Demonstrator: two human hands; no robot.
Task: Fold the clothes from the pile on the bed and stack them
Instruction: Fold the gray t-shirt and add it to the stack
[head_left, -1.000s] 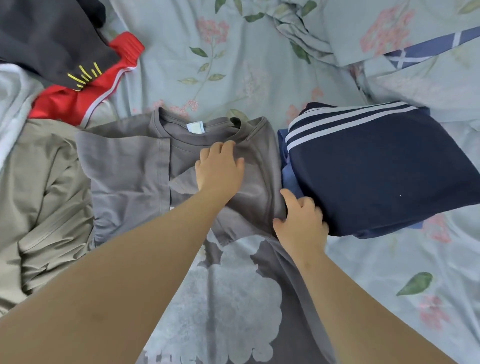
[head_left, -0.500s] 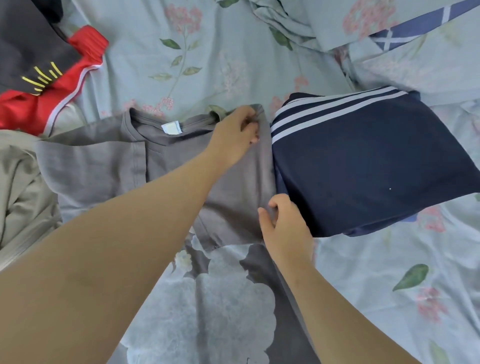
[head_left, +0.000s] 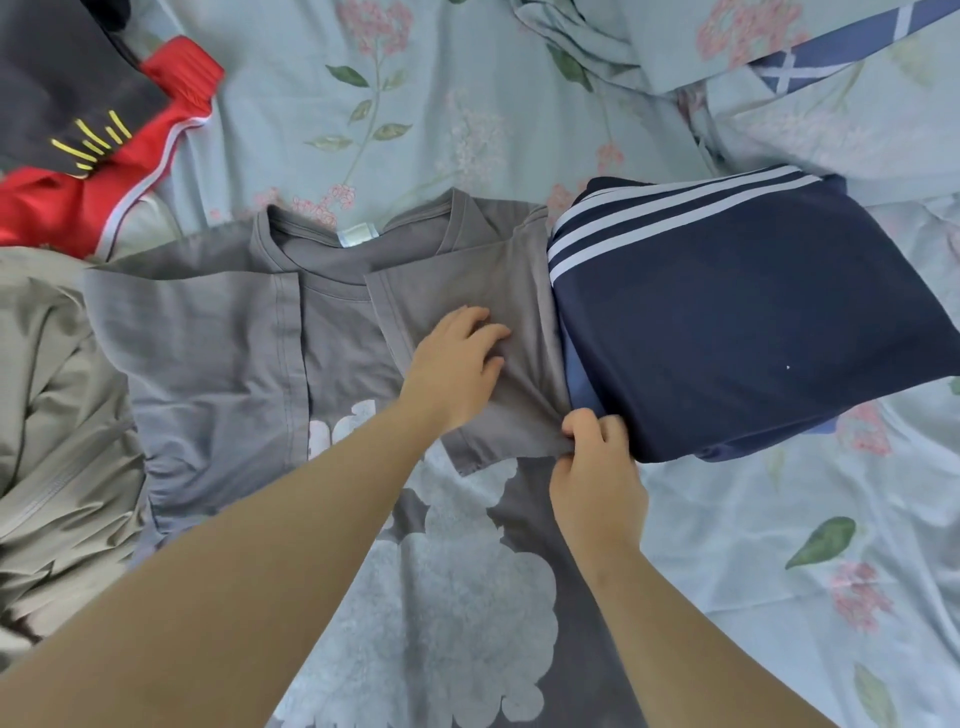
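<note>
A grey T-shirt (head_left: 218, 353) with a pale flower print lies flat on the bed in front of me, both sleeves folded in over its chest. My left hand (head_left: 454, 371) presses flat on the folded right sleeve. My right hand (head_left: 597, 467) pinches the lower corner of that sleeve at the shirt's right edge. A folded navy garment (head_left: 753, 322) with white stripes lies directly to the right, on top of a folded blue piece, touching the shirt's edge.
Unfolded clothes are heaped at the left: a khaki garment (head_left: 47, 415), a red one with white trim (head_left: 78, 208) and a black one with yellow marks (head_left: 52, 93). The floral bedsheet (head_left: 395, 104) spreads beyond, with a rumpled quilt (head_left: 727, 47) at the top right.
My left hand has come back from the shirt's right shoulder down onto the folded sleeve. The right sleeve now lies flatter across the chest. My right hand stays at the sleeve's lower corner.
</note>
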